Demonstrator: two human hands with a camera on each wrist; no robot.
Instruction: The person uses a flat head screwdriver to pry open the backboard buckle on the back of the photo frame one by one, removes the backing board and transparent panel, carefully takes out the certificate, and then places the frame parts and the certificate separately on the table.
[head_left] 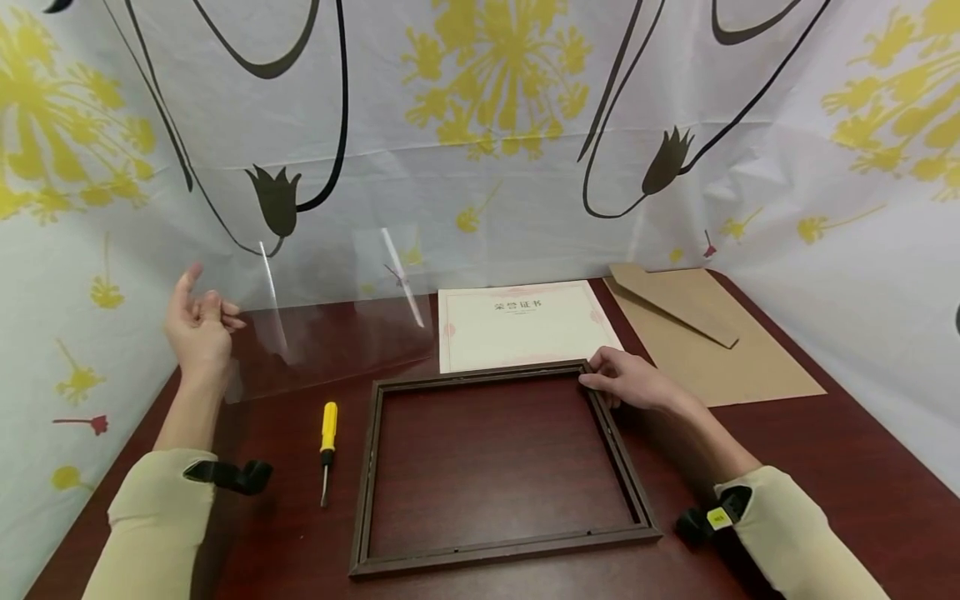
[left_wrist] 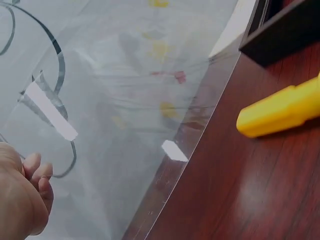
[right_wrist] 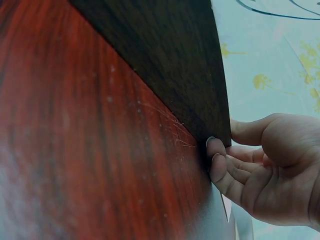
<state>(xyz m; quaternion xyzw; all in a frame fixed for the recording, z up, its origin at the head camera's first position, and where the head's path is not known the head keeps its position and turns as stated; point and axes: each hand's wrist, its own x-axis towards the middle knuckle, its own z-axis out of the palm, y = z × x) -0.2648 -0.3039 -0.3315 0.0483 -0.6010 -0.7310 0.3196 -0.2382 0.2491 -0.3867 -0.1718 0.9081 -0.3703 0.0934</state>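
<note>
My left hand (head_left: 201,325) holds a clear plastic sheet (head_left: 337,342) by its left side, with the fingers bent. The sheet stands tilted over the table, showing mostly by its glare streaks and edges. In the left wrist view, the sheet's lower edge slants past a yellow handle. My right hand (head_left: 628,380) grips the far right corner of a dark brown picture frame (head_left: 506,548), thumb on top and fingers beneath. The frame has no panel in it, and the tabletop shows through. The right wrist view has the fingers at the frame's corner (right_wrist: 190,75).
A yellow-handled screwdriver (head_left: 328,433) lies left of the frame. Behind the frame is a cream certificate (head_left: 525,333) with printed characters. At the back right lies a brown backing board (head_left: 765,367) with a folded flap. A patterned curtain (head_left: 480,208) borders the reddish table.
</note>
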